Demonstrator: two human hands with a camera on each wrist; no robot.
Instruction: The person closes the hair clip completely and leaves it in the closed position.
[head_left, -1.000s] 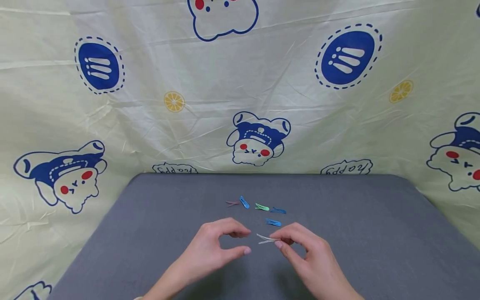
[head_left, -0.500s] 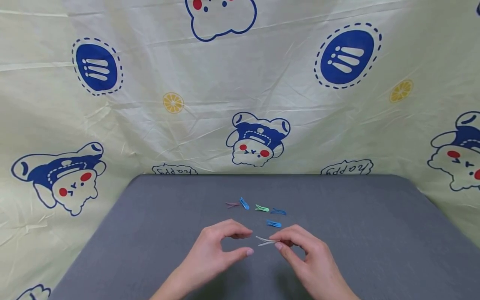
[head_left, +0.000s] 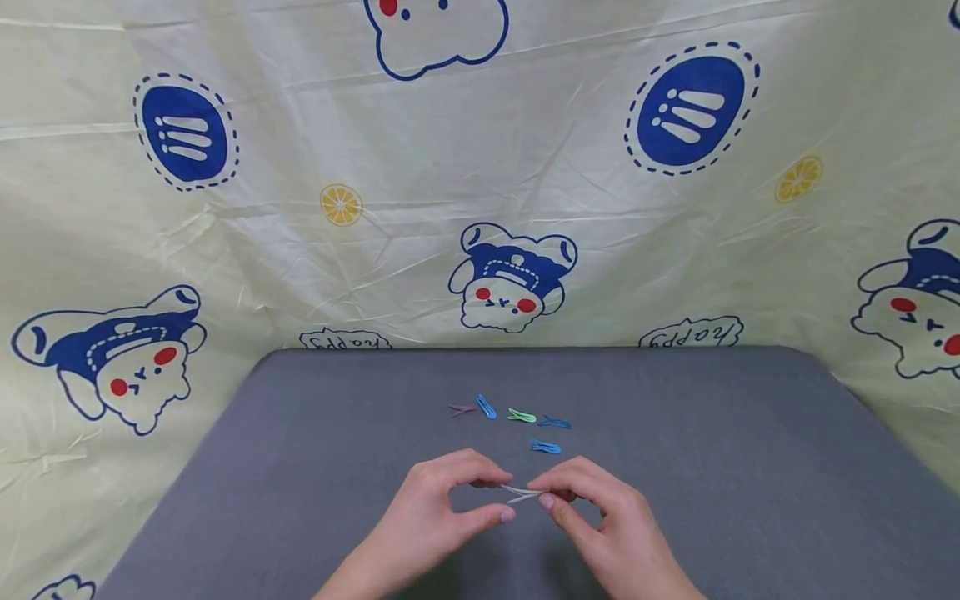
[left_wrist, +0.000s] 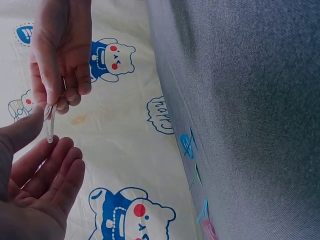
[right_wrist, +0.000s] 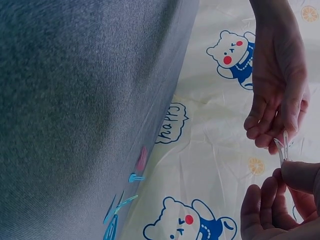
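Observation:
A white snap hair clip (head_left: 525, 493) is held above the grey table, its two prongs spread apart. My right hand (head_left: 603, 510) pinches its joined end between thumb and index finger. Facing it, my left hand (head_left: 442, 502) has its thumb and index finger curved around the spread end. The index fingertip meets the upper prong, and the thumb lies just below the lower one. In the left wrist view the tip of the clip (left_wrist: 51, 127) rests at the left index finger. The right wrist view shows the clip (right_wrist: 285, 147) spanning both hands.
On the grey table (head_left: 300, 467) beyond my hands lie several more hair clips: a purple one (head_left: 462, 410), a light blue one (head_left: 486, 407), a green one (head_left: 522, 415), a dark blue one (head_left: 555, 422) and a nearer blue one (head_left: 545, 447). A printed cloth (head_left: 420, 167) hangs behind.
My right hand has moved slightly left and down with the hair clip. The left hand has closed the gap, and its fingers now reach the spread prongs.

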